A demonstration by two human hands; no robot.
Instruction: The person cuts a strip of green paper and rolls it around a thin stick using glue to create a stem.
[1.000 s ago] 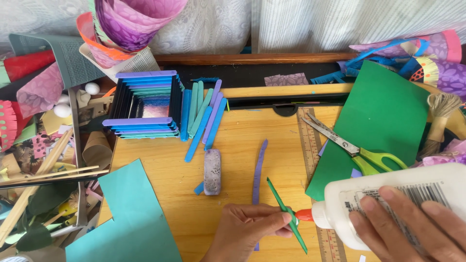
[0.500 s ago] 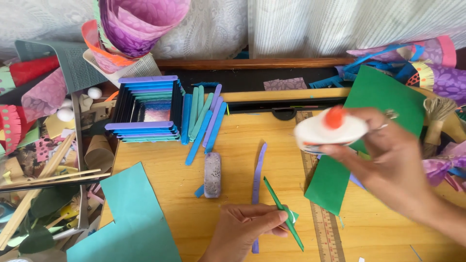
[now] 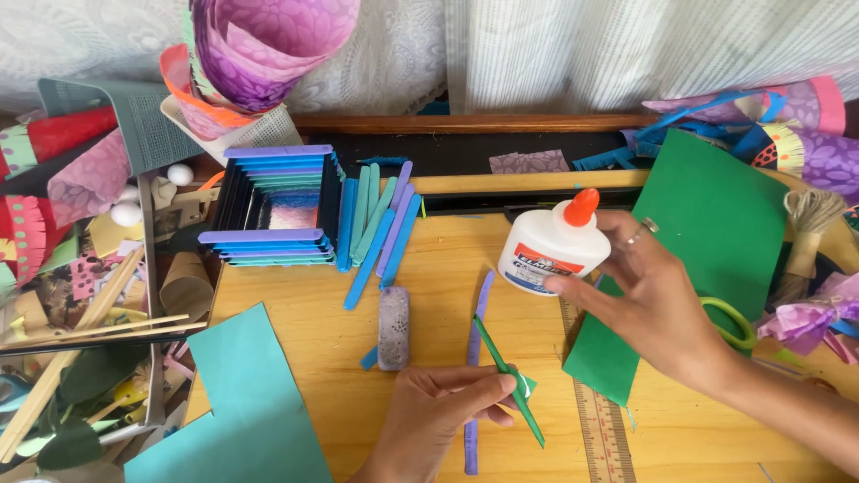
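We saw the right hand (image 3: 658, 300) come in from the lower right corner of the surface (image 3: 438, 277), forearm angled up and left, fingers curled round the white glue bottle (image 3: 550, 246). It had the bottle firmly by its side, held above the middle of the surface, just off the left edge of the green paper sheet (image 3: 707, 241). The bottle lay tilted, its long axis running up and right, orange cap (image 3: 582, 206) pointing toward the far edge.

Down at the near edge, the left hand (image 3: 438, 416) sat palm down, thumb and fingers pinched shut on a thin green stick (image 3: 506, 376) with a small green paper scrap at the pinch. The stick ran diagonally, upper end toward the glue bottle, lower end toward the near right. A purple strip (image 3: 479, 358) lay under it, running near to far. The bottle sat well above the left hand, apart from it. A wooden ruler (image 3: 599, 429) lay just right of the stick.
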